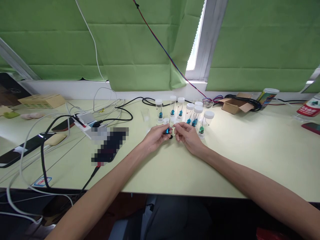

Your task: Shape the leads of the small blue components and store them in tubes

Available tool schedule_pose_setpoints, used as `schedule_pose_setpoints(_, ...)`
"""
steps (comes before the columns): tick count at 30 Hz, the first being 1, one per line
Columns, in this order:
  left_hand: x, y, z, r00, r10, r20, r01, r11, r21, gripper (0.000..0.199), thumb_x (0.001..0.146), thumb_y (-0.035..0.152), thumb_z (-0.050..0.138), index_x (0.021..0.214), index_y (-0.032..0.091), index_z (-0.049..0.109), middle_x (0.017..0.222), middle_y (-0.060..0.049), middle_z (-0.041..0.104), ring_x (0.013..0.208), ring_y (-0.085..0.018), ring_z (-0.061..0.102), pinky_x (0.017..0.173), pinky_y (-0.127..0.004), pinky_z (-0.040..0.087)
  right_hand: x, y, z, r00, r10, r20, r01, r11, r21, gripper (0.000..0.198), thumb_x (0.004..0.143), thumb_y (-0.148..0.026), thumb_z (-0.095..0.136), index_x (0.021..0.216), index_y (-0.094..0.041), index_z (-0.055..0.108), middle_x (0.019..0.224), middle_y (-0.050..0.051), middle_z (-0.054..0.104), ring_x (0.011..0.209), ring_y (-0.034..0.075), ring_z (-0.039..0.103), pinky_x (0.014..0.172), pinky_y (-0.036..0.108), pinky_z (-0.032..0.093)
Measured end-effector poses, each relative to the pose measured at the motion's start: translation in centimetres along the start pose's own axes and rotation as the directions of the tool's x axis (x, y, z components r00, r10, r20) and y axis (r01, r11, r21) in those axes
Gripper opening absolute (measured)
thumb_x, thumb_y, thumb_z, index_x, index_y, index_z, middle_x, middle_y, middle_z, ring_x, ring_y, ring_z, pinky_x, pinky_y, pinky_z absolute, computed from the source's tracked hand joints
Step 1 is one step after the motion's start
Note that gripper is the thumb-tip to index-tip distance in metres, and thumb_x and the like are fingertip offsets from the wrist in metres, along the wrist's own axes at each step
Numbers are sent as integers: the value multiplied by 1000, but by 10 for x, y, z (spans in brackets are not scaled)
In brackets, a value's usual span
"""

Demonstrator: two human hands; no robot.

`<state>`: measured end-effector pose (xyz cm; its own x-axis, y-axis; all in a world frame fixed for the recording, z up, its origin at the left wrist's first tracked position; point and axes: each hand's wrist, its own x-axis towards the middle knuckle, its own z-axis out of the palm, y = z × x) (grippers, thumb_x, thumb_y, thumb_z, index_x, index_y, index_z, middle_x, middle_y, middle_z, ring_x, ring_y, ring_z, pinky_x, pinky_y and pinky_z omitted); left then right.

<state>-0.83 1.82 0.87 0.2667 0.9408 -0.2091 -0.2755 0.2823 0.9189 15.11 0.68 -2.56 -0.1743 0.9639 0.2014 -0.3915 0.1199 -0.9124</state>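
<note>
My left hand (160, 134), fingers closed, grips a small shiny blue part (167, 131) with a dark round end and thin wires rising from it. Just to the right, my right hand (186, 134) has thumb and forefinger pinched together close to the part. Whatever is between those fingertips is too small to make out. Behind both hands stand several clear vials with white caps, among them one vial (159, 108) at the left and another (206, 123) beside my right hand. Small blue or green parts with thin wires sit inside them. An uncapped clear tube (145, 115) stands left of the vials.
Left of my arms lie a pixelated dark device (110, 145), a white power strip (86, 123) and tangled cables. A phone (23, 148) is farther left. At the back right are an open cardboard box (235, 105), a can (267, 98) and a red-labelled bottle (310, 106).
</note>
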Motion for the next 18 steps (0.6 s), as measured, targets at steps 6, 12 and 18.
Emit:
schedule_pose_setpoints(6,-2,1,1,1000,-15,1,15,1000,1,15,87,18,67,76,8,65,73,-6,61,54,-6,52,48,-17,43,-1,-2,3,998,-62,-32,58,992,-109,36,78,-54,76,84,-19,67,69,-2,62,49,8,51,47,25,38)
schedule_pose_setpoints(12,-2,2,2,1000,-12,-14,12,1000,8,18,91,17,61,75,8,64,73,-6,61,54,-6,54,51,-18,46,-2,-3,3,997,-79,-21,75,985,-155,35,81,-54,73,85,-20,66,69,-2,62,48,8,51,47,25,39)
schedule_pose_setpoints(18,-1,2,2,1000,-8,-23,7,1000,-3,16,90,16,62,76,9,64,72,-5,61,53,-7,54,48,-18,44,-1,-2,2,997,-76,-9,74,984,-160,36,80,-56,73,85,-20,65,70,-2,63,49,8,52,46,24,40)
